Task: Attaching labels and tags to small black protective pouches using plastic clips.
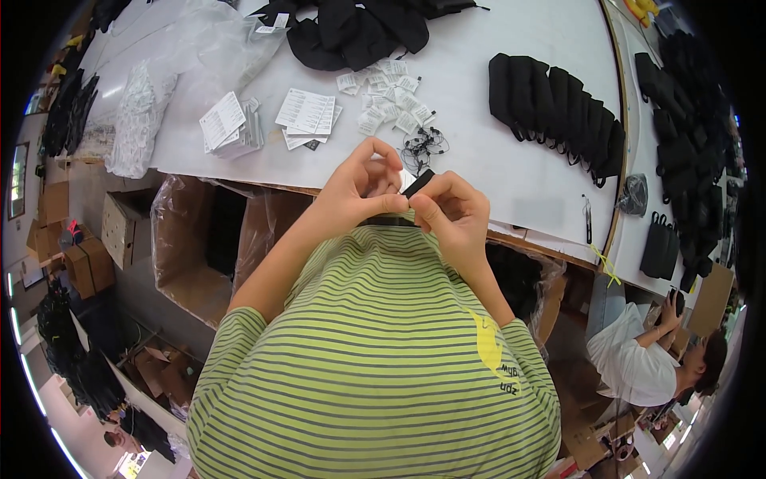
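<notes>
At the table's near edge, both my hands are pinched around a short black fabric strap [419,183]. My left hand [361,185] has thumb and forefinger closed at the strap's lower end, beside a small white label [407,179]. My right hand [455,209] grips the strap between thumb and fingers. Just beyond my fingertips lies a tangle of thin black tag strings [423,148]. Behind it are scattered small white labels [391,100]. Printed white cards [306,112] lie to the left, with a thicker card stack [231,126] farther left.
Black pouches [550,104] stand in a row at the right. Dark cloth pieces [351,36] are heaped at the far side, beside clear plastic bags [215,48]. Plastic-lined cartons [183,263] sit below the table edge. Tweezers [588,219] lie near the right corner. A co-worker [638,367] is at right.
</notes>
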Action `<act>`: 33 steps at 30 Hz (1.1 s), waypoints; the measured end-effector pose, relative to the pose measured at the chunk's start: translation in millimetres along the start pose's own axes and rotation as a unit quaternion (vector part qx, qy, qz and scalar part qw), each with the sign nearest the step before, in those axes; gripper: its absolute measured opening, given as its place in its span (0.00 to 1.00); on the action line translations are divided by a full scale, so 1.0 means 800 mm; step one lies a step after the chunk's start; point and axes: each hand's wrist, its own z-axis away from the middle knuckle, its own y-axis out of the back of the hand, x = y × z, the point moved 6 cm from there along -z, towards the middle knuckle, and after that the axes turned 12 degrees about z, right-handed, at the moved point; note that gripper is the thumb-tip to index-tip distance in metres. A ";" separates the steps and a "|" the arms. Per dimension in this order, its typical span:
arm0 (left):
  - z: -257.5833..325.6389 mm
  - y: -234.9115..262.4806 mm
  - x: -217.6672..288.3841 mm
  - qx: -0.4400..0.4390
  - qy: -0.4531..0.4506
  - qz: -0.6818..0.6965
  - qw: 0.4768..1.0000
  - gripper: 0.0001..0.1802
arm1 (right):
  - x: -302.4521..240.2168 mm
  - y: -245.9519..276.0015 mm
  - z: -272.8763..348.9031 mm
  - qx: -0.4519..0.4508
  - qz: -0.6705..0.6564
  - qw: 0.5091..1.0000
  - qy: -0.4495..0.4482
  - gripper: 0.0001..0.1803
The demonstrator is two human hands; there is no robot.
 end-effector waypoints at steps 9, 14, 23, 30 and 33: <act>-0.023 -0.023 0.004 -0.348 0.240 -0.143 0.895 0.24 | -0.047 -0.006 -0.026 -0.104 -0.250 0.961 0.051 0.14; -0.033 -0.016 0.040 -0.257 0.168 -0.178 0.935 0.17 | -0.054 0.008 -0.024 -0.121 -0.375 0.916 0.082 0.12; 0.031 0.039 0.039 -0.315 0.231 -0.181 0.903 0.16 | -0.070 0.011 -0.006 -0.218 -0.520 0.821 0.092 0.15; 0.051 0.075 0.039 -0.195 0.271 -0.221 0.916 0.23 | -0.060 0.014 -0.008 -0.208 -0.496 0.839 0.080 0.14; 0.048 0.076 0.037 -0.199 0.229 -0.266 0.915 0.19 | -0.066 0.013 -0.009 -0.247 -0.461 0.846 0.102 0.11</act>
